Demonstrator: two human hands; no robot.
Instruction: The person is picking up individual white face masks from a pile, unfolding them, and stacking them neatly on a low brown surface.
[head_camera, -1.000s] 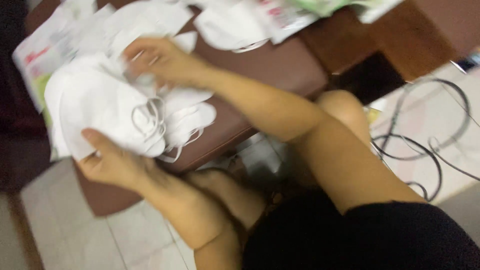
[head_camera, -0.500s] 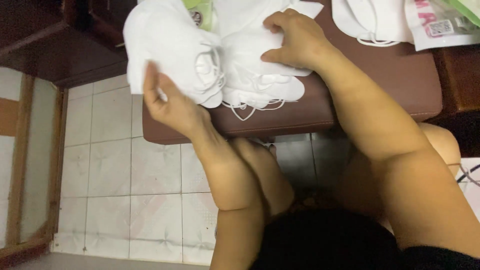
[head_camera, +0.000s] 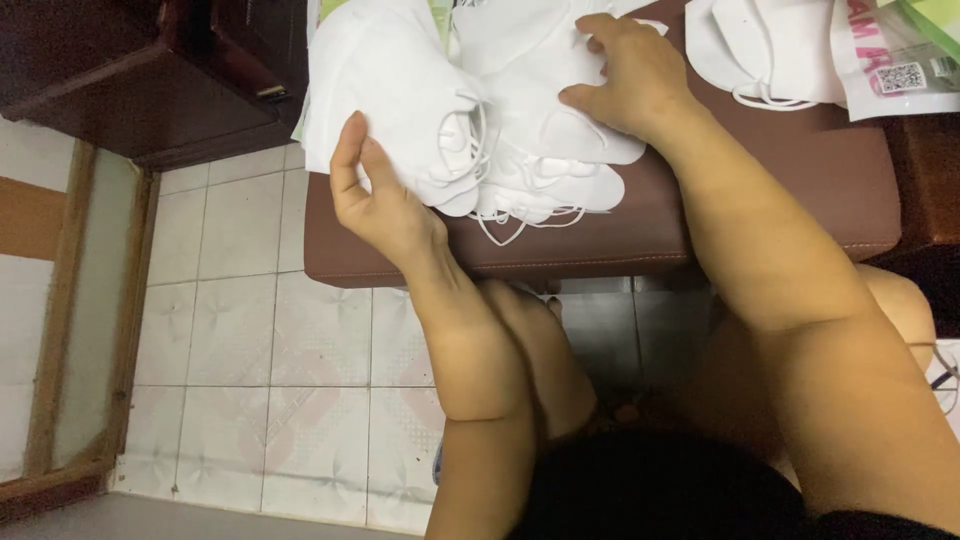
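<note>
A pile of white face masks (head_camera: 440, 110) with ear loops lies on a brown padded stool (head_camera: 700, 225). My left hand (head_camera: 385, 195) grips the near left edge of the pile, thumb on top. My right hand (head_camera: 625, 75) presses down on the masks at the right side of the pile, fingers curled over one mask. Loose ear loops (head_camera: 505, 225) hang toward the stool's front edge.
More white masks (head_camera: 765, 55) and a printed plastic package (head_camera: 890, 60) lie at the stool's far right. Dark wooden furniture (head_camera: 140, 80) stands at the upper left. Tiled floor (head_camera: 260, 380) lies below, with my bare knees under the stool's edge.
The view has swung left and steadied over the stool. My left hand has slid from under the pile's corner to grip its left edge; my right hand stays on the masks.
</note>
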